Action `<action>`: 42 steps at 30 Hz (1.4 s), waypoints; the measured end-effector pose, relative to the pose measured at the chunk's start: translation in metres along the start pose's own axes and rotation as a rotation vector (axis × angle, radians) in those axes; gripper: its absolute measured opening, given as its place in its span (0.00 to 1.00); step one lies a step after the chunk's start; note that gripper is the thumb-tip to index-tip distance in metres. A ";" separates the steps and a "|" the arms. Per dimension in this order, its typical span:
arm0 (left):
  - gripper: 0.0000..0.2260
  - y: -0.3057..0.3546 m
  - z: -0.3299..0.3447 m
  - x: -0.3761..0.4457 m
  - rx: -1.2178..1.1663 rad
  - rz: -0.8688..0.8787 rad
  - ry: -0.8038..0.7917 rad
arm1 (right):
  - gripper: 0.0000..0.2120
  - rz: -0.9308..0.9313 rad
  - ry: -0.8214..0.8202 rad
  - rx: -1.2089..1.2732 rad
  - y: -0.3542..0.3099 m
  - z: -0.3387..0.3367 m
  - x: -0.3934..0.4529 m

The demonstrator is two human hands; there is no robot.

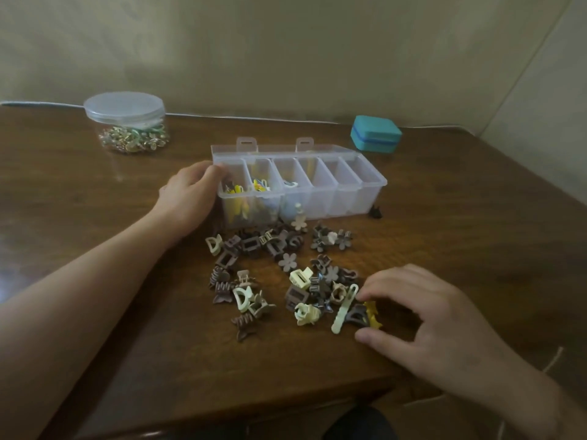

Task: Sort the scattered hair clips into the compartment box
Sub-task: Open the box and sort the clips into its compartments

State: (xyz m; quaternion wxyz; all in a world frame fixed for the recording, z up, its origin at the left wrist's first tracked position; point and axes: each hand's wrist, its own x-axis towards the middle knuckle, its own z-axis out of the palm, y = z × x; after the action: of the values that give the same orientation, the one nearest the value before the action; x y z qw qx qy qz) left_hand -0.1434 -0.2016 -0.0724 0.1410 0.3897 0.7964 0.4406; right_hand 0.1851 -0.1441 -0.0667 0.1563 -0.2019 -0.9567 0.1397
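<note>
Looking down from the head camera, I see my left hand (190,193) resting against the left end of the clear compartment box (365,182), fingers curled on its corner. My right hand (422,315) spreads wide over a yellow clip (372,314), fingertips just touching it, gripping nothing. Brown and cream hair clips (254,246) lie scattered on the worktop (444,233) before the box; three left compartments hold clips.
</note>
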 end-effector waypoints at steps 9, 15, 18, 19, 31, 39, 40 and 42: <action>0.21 -0.001 -0.002 -0.001 -0.006 -0.010 -0.008 | 0.18 0.018 -0.067 0.088 0.014 -0.006 0.001; 0.22 0.000 -0.001 0.001 -0.007 0.003 -0.005 | 0.15 0.086 -0.080 0.126 0.025 -0.025 0.014; 0.24 0.000 -0.001 0.001 -0.007 0.003 0.004 | 0.15 0.112 0.006 0.232 0.017 -0.036 0.057; 0.24 0.000 -0.001 0.001 -0.002 0.007 0.006 | 0.13 0.098 0.056 0.297 0.010 -0.037 0.079; 0.22 -0.006 0.000 0.002 0.038 0.040 0.029 | 0.04 -0.130 0.155 0.122 -0.043 0.033 0.230; 0.23 -0.003 0.003 0.003 0.040 0.000 0.039 | 0.03 -0.218 0.036 0.104 -0.038 -0.025 0.140; 0.23 -0.003 0.003 0.003 0.034 0.001 0.039 | 0.03 -0.205 -0.028 0.062 -0.038 -0.025 0.127; 0.23 -0.004 0.003 0.003 0.020 0.006 0.041 | 0.03 -0.159 -0.124 -0.041 -0.037 -0.022 0.109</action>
State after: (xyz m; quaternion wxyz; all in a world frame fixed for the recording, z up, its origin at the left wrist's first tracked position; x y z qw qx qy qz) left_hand -0.1456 -0.1984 -0.0774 0.1195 0.3844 0.8022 0.4410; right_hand 0.0857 -0.1250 -0.0083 0.1029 -0.1193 -0.9803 0.1194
